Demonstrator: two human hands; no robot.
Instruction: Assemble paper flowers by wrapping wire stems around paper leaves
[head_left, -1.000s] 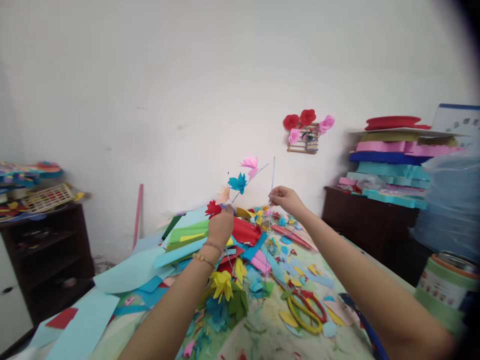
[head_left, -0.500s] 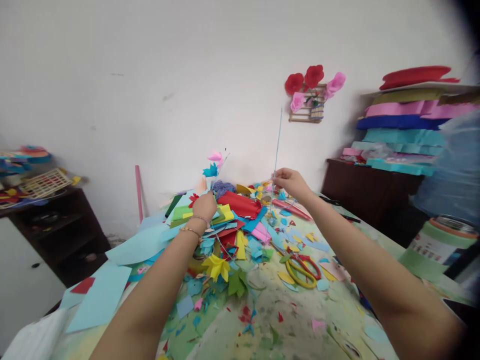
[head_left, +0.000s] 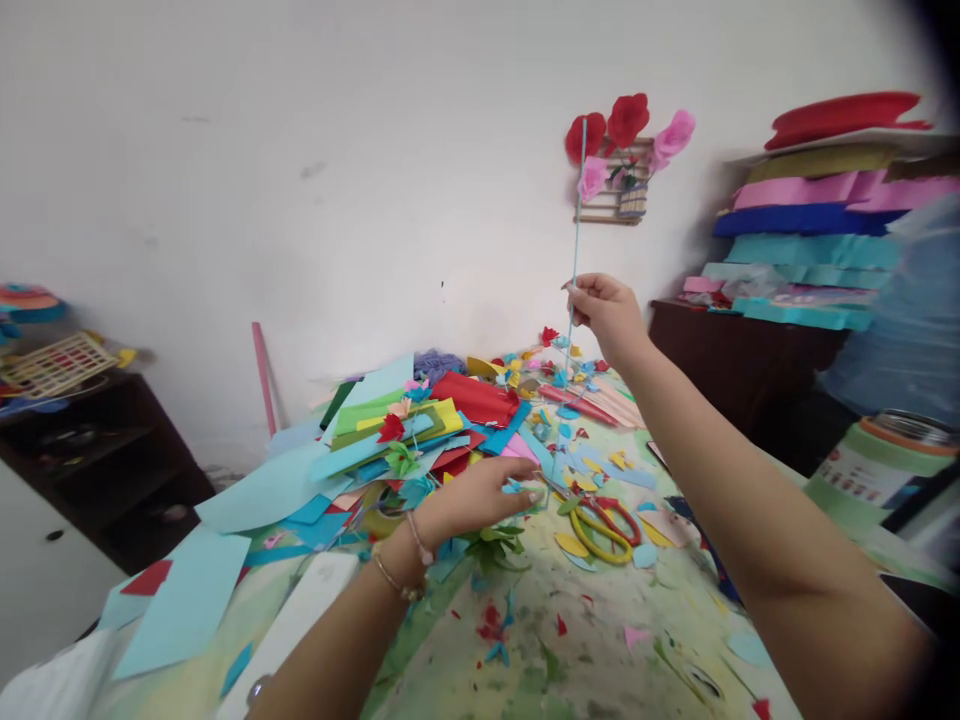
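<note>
My right hand (head_left: 606, 308) is raised above the back of the table, thumb and fingers pinched on a thin light-blue stem (head_left: 577, 225). The stem stands nearly upright and its lower part reaches down toward the table. My left hand (head_left: 480, 497) is over the paper pile, fingers and thumb apart and pointing right, close to the stem's lower end. Beneath it are green paper leaves (head_left: 499, 547). A row of small paper flowers lies on the pile, among them a red flower (head_left: 391, 428) and a green flower (head_left: 401, 458).
Scissors with yellow handles (head_left: 600, 540) and red-handled scissors (head_left: 626, 520) lie right of my left hand. Paper scraps cover the table (head_left: 600, 650). A green flask (head_left: 874, 480) stands at right, near stacked crepe paper (head_left: 814, 225). A white box (head_left: 300, 620) lies front left.
My left hand has let go of the flower strand, now lying on the pile, and moved right and down. My right hand has risen with the light-blue stem.
</note>
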